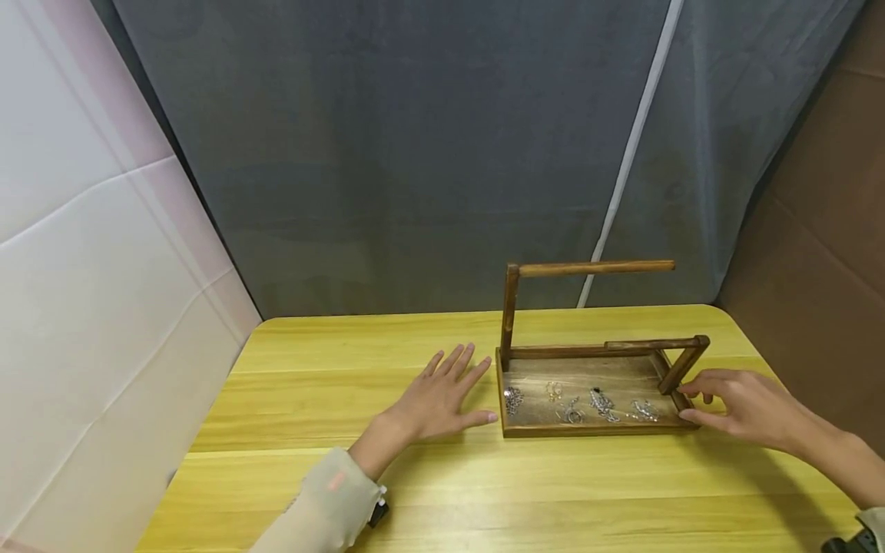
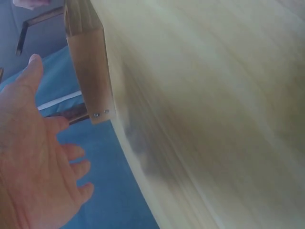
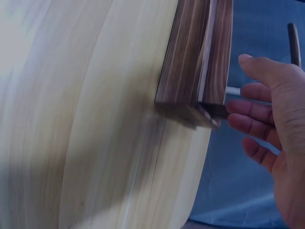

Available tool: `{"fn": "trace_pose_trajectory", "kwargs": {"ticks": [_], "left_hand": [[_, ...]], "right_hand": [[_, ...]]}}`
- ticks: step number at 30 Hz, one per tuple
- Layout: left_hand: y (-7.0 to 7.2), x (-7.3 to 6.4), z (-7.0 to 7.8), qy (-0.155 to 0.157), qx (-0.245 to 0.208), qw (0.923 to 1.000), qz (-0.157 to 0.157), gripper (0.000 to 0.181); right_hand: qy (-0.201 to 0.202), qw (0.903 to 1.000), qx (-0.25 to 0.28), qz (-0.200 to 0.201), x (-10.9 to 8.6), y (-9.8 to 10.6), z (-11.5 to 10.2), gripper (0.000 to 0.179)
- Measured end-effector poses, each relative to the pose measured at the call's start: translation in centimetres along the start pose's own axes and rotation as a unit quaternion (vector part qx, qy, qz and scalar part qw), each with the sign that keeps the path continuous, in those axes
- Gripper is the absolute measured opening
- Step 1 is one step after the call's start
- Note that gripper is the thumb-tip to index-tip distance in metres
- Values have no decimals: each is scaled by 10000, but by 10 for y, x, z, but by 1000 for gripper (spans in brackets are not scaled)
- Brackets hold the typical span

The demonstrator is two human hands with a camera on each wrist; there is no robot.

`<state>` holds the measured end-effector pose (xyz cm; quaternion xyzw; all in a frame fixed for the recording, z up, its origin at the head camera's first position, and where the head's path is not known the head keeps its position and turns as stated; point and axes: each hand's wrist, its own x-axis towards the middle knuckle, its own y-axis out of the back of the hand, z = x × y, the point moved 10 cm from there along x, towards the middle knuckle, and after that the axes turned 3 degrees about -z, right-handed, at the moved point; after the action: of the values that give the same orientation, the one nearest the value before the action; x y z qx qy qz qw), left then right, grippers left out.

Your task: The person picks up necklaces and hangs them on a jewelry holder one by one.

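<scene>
A brown wooden jewelry tray (image 1: 588,432) stands on the table, with a tall post and bar (image 1: 598,267) at its left end and a lower post and bar (image 1: 650,344) at its right. Inside lie small heaps of silvery jewelry (image 1: 600,401) and a gold-coloured piece (image 1: 554,390). My left hand (image 1: 432,403) is spread flat beside the tray's left wall, holding nothing. At the opposite end, my right hand (image 1: 747,407) has its thumb and fingertips by the right wall; contact is unclear. The right wrist view shows its fingers (image 3: 252,125) loosely bent beside the tray's end.
The yellow wood-grain table (image 1: 290,430) extends left and in front of the tray. A grey curtain (image 1: 415,169) with a pale strip (image 1: 632,138) hangs behind it. White fabric (image 1: 104,269) borders the left side, brown fabric (image 1: 823,230) the right.
</scene>
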<state>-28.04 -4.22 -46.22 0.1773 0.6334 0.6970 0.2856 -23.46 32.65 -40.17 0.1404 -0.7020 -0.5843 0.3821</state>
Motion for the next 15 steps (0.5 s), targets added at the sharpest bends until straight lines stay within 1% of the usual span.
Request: {"fn": "trace_pose_trajectory", "kwargs": {"ticks": [8,15], "left_hand": [[-4,4,7,-4,-20,10000,-29,94],[-6,10,14,-30,8,10000,-59,95]], "right_hand": [[85,9999,-127,-16,8,-10,-11,34],[148,9998,48,-137,15,-20,-16,31]]}}
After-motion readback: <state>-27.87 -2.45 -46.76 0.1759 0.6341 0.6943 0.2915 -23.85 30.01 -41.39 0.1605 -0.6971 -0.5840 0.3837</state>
